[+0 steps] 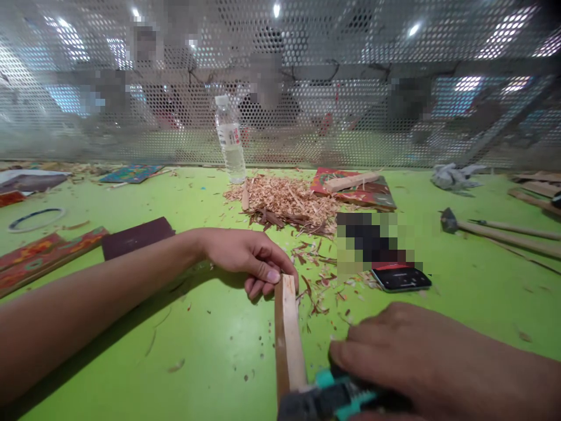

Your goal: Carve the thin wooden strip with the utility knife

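My left hand (256, 266) pinches the far end of a wooden strip (291, 327) between thumb and fingers. The strip is brown on its left face and pale, bare wood on the other, and runs toward me over the green table (210, 351). At the bottom, my right hand (421, 356), slightly blurred, is closed around a black and teal tool (333, 397). The tool's black front end lies against the near end of the strip. The frame edge cuts off part of the tool, so its exact kind is unclear.
Wood shavings (284, 202) are heaped ahead, beside a water bottle (231, 143). A phone (403, 278) lies right of centre, with a brush (486, 228) beyond. Painted boards (52, 251) and a dark red board (138, 237) lie left. A perforated metal screen (307, 117) borders the back.
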Motion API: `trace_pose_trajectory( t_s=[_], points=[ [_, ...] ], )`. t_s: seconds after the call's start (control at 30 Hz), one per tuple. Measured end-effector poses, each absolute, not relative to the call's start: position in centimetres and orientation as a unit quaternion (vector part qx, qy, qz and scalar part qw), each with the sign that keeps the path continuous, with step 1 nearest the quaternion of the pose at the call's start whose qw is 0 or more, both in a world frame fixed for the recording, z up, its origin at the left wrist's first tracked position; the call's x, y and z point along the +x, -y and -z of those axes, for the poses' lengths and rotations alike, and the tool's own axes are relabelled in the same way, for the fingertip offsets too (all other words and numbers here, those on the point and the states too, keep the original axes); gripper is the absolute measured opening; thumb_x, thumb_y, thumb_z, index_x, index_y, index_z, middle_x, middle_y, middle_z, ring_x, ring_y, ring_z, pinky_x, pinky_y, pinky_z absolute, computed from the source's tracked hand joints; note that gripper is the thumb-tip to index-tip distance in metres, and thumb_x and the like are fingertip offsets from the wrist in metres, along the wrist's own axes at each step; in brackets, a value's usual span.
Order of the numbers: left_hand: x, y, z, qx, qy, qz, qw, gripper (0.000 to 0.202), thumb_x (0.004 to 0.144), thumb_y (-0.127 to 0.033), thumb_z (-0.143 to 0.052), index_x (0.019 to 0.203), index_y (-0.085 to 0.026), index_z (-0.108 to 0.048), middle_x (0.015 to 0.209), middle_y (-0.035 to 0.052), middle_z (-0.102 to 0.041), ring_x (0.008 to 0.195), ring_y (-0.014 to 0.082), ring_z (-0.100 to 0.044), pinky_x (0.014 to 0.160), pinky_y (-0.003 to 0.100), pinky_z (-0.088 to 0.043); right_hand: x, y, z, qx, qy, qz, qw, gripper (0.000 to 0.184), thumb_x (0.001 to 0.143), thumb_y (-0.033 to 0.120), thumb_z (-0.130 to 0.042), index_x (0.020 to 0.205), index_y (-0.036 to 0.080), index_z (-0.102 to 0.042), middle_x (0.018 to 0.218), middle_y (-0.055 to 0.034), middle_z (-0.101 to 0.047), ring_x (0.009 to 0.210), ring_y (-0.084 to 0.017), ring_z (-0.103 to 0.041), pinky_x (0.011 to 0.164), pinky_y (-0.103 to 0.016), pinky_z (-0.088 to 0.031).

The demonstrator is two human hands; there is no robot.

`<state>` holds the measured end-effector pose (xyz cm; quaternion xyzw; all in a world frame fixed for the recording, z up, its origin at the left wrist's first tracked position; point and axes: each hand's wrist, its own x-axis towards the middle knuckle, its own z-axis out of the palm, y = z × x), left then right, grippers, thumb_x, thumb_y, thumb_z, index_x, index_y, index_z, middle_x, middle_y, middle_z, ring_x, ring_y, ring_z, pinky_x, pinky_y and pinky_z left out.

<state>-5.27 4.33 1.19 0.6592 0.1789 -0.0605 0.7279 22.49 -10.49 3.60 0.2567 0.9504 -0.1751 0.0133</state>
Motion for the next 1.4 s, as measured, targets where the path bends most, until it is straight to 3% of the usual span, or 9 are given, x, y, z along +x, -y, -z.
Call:
trace_pose_trajectory(
  t_s=[0.1, 0.33, 0.57, 1.03, 1.23, 1.4],
  points=[
    [-5.2, -4.5, -1.4, 0.657, -0.183, 0.070, 0.728, 0.035, 0.096, -0.035, -0.076, 0.126, -0.017, -0.073, 0.077, 0.0020, -0.075, 0.063, 0.0116, -0.072, 0.058, 0.017, -0.058, 22.3, 11.3, -3.3, 0.226, -0.964, 0.141, 0.002, 0.010, 0.089, 0.024, -0.070, 0.094, 0.025, -0.061, 0.075, 0.0018, -0.069, 0.062, -0.018, -0.062, 0.053, -0.033, -0.028],
    [-5.2, -4.5, -1.5, 0.640, -0.190, 0.075, 0.741, 0.035, 0.095, -0.035, -0.077, 0.125, -0.018, -0.074, 0.082, 0.0024, -0.078, 0.066, 0.0112, -0.074, 0.060, 0.015, -0.058, 23.4, 8.6, -2.9, 0.324, -0.932, 0.125, -0.102, 0.026, 0.108, 0.041, -0.048, 0.096, 0.023, -0.060, 0.074, -0.0003, -0.065, 0.061, -0.017, -0.057, 0.059, -0.029, -0.034],
    [-5.1, -4.2, -1.5, 0.635, -0.183, 0.081, 0.746, 0.036, 0.095, -0.036, -0.077, 0.126, -0.018, -0.074, 0.085, 0.0022, -0.079, 0.068, 0.0111, -0.075, 0.060, 0.015, -0.058, 23.8, 7.7, -2.7, 0.337, -0.922, 0.182, -0.057, 0.028, 0.108, 0.041, -0.045, 0.092, 0.021, -0.057, 0.076, -0.0011, -0.062, 0.062, -0.015, -0.054, 0.058, -0.028, -0.033],
    [-5.2, -4.0, -1.4, 0.631, -0.197, 0.064, 0.748, 0.036, 0.094, -0.034, -0.079, 0.126, -0.017, -0.075, 0.085, 0.0029, -0.080, 0.067, 0.0112, -0.076, 0.058, 0.015, -0.057, 23.6, 7.7, -2.9, 0.314, -0.932, 0.176, -0.039, 0.028, 0.106, 0.040, -0.046, 0.085, 0.023, -0.054, 0.069, 0.0022, -0.059, 0.055, -0.014, -0.049, 0.053, -0.032, -0.026],
    [-5.2, -4.0, -1.5, 0.631, -0.198, 0.059, 0.748, 0.037, 0.093, -0.036, -0.079, 0.125, -0.018, -0.075, 0.081, 0.0011, -0.079, 0.067, 0.0110, -0.076, 0.059, 0.015, -0.058, 23.3, 9.5, -2.8, 0.244, -0.956, 0.165, -0.007, 0.020, 0.094, 0.041, -0.066, 0.084, 0.025, -0.058, 0.072, 0.0030, -0.064, 0.058, -0.016, -0.056, 0.053, -0.034, -0.027],
    [-5.2, -4.0, -1.5, 0.634, -0.201, 0.060, 0.745, 0.038, 0.093, -0.036, -0.079, 0.126, -0.018, -0.075, 0.082, 0.0010, -0.079, 0.067, 0.0105, -0.076, 0.059, 0.014, -0.058, 23.3, 9.4, -2.7, 0.279, -0.949, 0.137, -0.064, 0.019, 0.097, 0.036, -0.060, 0.082, 0.025, -0.056, 0.067, 0.0044, -0.060, 0.055, -0.014, -0.053, 0.053, -0.032, -0.028]
  ],
)
